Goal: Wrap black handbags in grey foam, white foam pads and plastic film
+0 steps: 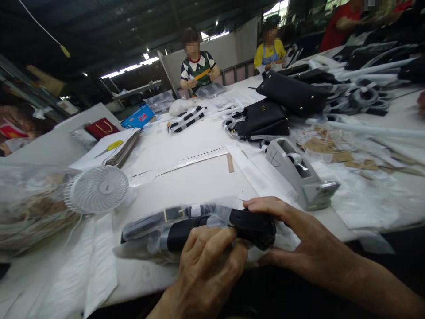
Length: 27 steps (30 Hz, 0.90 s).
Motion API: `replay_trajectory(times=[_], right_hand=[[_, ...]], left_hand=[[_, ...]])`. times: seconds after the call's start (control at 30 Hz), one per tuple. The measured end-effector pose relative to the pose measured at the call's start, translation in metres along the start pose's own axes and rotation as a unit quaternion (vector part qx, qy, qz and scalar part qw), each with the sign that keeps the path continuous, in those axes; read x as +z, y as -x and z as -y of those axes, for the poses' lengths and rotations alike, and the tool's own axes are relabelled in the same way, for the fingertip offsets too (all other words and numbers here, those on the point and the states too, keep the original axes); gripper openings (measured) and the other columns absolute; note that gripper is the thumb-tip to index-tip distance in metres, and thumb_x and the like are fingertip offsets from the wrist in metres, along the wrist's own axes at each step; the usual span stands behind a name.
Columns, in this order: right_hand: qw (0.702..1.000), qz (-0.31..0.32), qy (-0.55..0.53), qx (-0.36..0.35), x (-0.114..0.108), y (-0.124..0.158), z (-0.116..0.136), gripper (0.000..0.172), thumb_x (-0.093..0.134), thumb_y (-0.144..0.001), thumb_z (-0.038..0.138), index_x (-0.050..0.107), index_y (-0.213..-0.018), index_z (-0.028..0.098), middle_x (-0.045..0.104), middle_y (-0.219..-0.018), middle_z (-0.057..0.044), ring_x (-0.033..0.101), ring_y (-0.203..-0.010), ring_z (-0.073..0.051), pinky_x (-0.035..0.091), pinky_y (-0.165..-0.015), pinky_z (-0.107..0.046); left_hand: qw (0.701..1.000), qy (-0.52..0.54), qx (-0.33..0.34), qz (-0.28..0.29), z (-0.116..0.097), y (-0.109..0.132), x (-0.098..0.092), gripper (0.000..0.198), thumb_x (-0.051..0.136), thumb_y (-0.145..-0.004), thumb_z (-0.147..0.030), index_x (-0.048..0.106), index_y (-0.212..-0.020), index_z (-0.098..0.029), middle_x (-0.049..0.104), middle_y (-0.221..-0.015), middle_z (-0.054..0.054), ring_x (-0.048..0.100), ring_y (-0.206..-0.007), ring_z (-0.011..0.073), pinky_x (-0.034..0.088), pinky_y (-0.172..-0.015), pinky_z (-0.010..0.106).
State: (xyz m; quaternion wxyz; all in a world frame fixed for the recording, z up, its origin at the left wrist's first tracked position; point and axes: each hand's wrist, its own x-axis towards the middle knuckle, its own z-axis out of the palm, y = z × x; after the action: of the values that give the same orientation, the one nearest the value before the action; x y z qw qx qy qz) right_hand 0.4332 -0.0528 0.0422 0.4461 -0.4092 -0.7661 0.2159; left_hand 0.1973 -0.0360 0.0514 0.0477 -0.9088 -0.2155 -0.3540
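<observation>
A black strap with a gold buckle (172,215), wrapped in a clear plastic bag (149,241), lies at the near edge of the white table (199,181). My left hand (209,261) is closed over the bag's near side, fingers pressed on the black roll. My right hand (299,239) grips the folded black end of the strap (254,226) sticking out of the bag on the right. Both hands hold the same bundle just above the table edge.
A small white fan (98,188) stands to the left beside a bag of tags (29,208). A grey tape dispenser (299,170) sits right of centre. Black handbags (292,93), white wrapped straps and paper lie farther back. Other people work at the far side.
</observation>
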Motion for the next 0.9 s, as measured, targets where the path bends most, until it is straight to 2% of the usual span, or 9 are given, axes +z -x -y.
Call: replay_trajectory(times=[0.07,0.17,0.23,0.37,0.43,0.53,0.7,0.83,0.9], right_hand=[[1.0,0.0,0.002,-0.003,0.0,0.001,-0.001,0.065,0.079,-0.075,0.019,0.05,-0.132,0.029,0.065,-0.129,-0.005,0.063,-0.119,-0.023,0.052,-0.102,-0.031],[1.0,0.0,0.009,0.002,-0.001,0.004,-0.002,0.063,0.08,-0.077,0.026,0.051,-0.133,0.029,0.066,-0.129,-0.006,0.064,-0.118,-0.024,0.053,-0.102,-0.032],[1.0,0.001,0.02,0.016,-0.002,0.004,-0.003,0.065,0.081,-0.075,0.029,0.052,-0.133,0.029,0.066,-0.128,-0.006,0.065,-0.116,-0.025,0.053,-0.102,-0.033],[0.998,0.004,0.045,0.049,-0.005,0.005,-0.004,0.065,0.081,-0.074,0.03,0.056,-0.133,0.028,0.069,-0.124,-0.006,0.068,-0.11,-0.027,0.054,-0.101,-0.036],[0.997,0.004,0.054,0.062,-0.005,0.006,-0.004,0.063,0.08,-0.074,0.03,0.057,-0.133,0.027,0.069,-0.123,-0.007,0.068,-0.109,-0.028,0.054,-0.101,-0.038],[0.996,0.003,0.056,0.075,-0.005,0.006,-0.005,0.064,0.08,-0.074,0.031,0.057,-0.134,0.027,0.068,-0.125,-0.008,0.067,-0.112,-0.029,0.053,-0.102,-0.04],[0.994,-0.001,0.054,0.092,-0.004,0.003,-0.006,0.066,0.082,-0.072,0.035,0.058,-0.132,0.027,0.068,-0.124,-0.009,0.066,-0.113,-0.03,0.052,-0.102,-0.041],[0.996,-0.002,0.047,0.079,-0.004,0.001,-0.005,0.063,0.081,-0.072,0.033,0.058,-0.131,0.028,0.068,-0.122,-0.008,0.067,-0.111,-0.029,0.054,-0.1,-0.04],[0.997,-0.002,0.039,0.071,-0.004,0.001,-0.005,0.063,0.081,-0.073,0.031,0.058,-0.132,0.028,0.068,-0.122,-0.007,0.067,-0.111,-0.029,0.055,-0.099,-0.04]], left_hand=[[1.0,0.007,0.013,0.001,-0.001,0.0,-0.001,0.022,0.052,-0.093,-0.004,0.065,-0.109,-0.012,0.067,-0.114,0.009,0.056,-0.105,0.0184,0.04,-0.092,0.033],[0.999,0.026,-0.005,0.028,-0.003,-0.008,-0.005,0.016,0.051,-0.094,-0.005,0.063,-0.102,-0.013,0.071,-0.113,0.006,0.057,-0.101,0.0169,0.039,-0.088,0.033],[0.996,0.038,-0.022,0.072,-0.003,-0.018,-0.009,0.014,0.048,-0.096,-0.008,0.06,-0.095,-0.015,0.071,-0.112,0.003,0.057,-0.095,0.0161,0.036,-0.082,0.033],[0.977,0.069,-0.01,0.199,0.004,-0.039,-0.021,0.012,0.047,-0.097,-0.012,0.053,-0.089,-0.019,0.068,-0.092,-0.001,0.054,-0.084,0.0164,0.034,-0.073,0.033],[0.97,0.079,0.002,0.23,0.008,-0.043,-0.024,0.012,0.046,-0.098,-0.013,0.052,-0.09,-0.019,0.065,-0.088,-0.001,0.052,-0.08,0.0166,0.035,-0.071,0.032],[0.972,0.092,-0.001,0.214,0.013,-0.039,-0.021,0.011,0.044,-0.1,-0.015,0.054,-0.103,-0.019,0.066,-0.097,0.0,0.053,-0.084,0.0165,0.037,-0.075,0.032],[0.976,0.087,-0.029,0.196,0.013,-0.029,-0.017,0.032,0.046,-0.101,-0.018,0.047,-0.132,-0.02,0.068,-0.117,0.001,0.057,-0.098,0.0173,0.041,-0.083,0.035],[0.968,0.121,-0.064,0.209,0.012,-0.031,-0.024,0.033,0.048,-0.099,-0.02,0.049,-0.132,-0.023,0.068,-0.114,0.002,0.06,-0.099,0.0186,0.046,-0.089,0.035],[0.966,0.143,-0.093,0.193,0.011,-0.033,-0.026,0.03,0.046,-0.099,-0.02,0.052,-0.128,-0.023,0.069,-0.113,0.003,0.062,-0.099,0.0186,0.049,-0.091,0.034]])
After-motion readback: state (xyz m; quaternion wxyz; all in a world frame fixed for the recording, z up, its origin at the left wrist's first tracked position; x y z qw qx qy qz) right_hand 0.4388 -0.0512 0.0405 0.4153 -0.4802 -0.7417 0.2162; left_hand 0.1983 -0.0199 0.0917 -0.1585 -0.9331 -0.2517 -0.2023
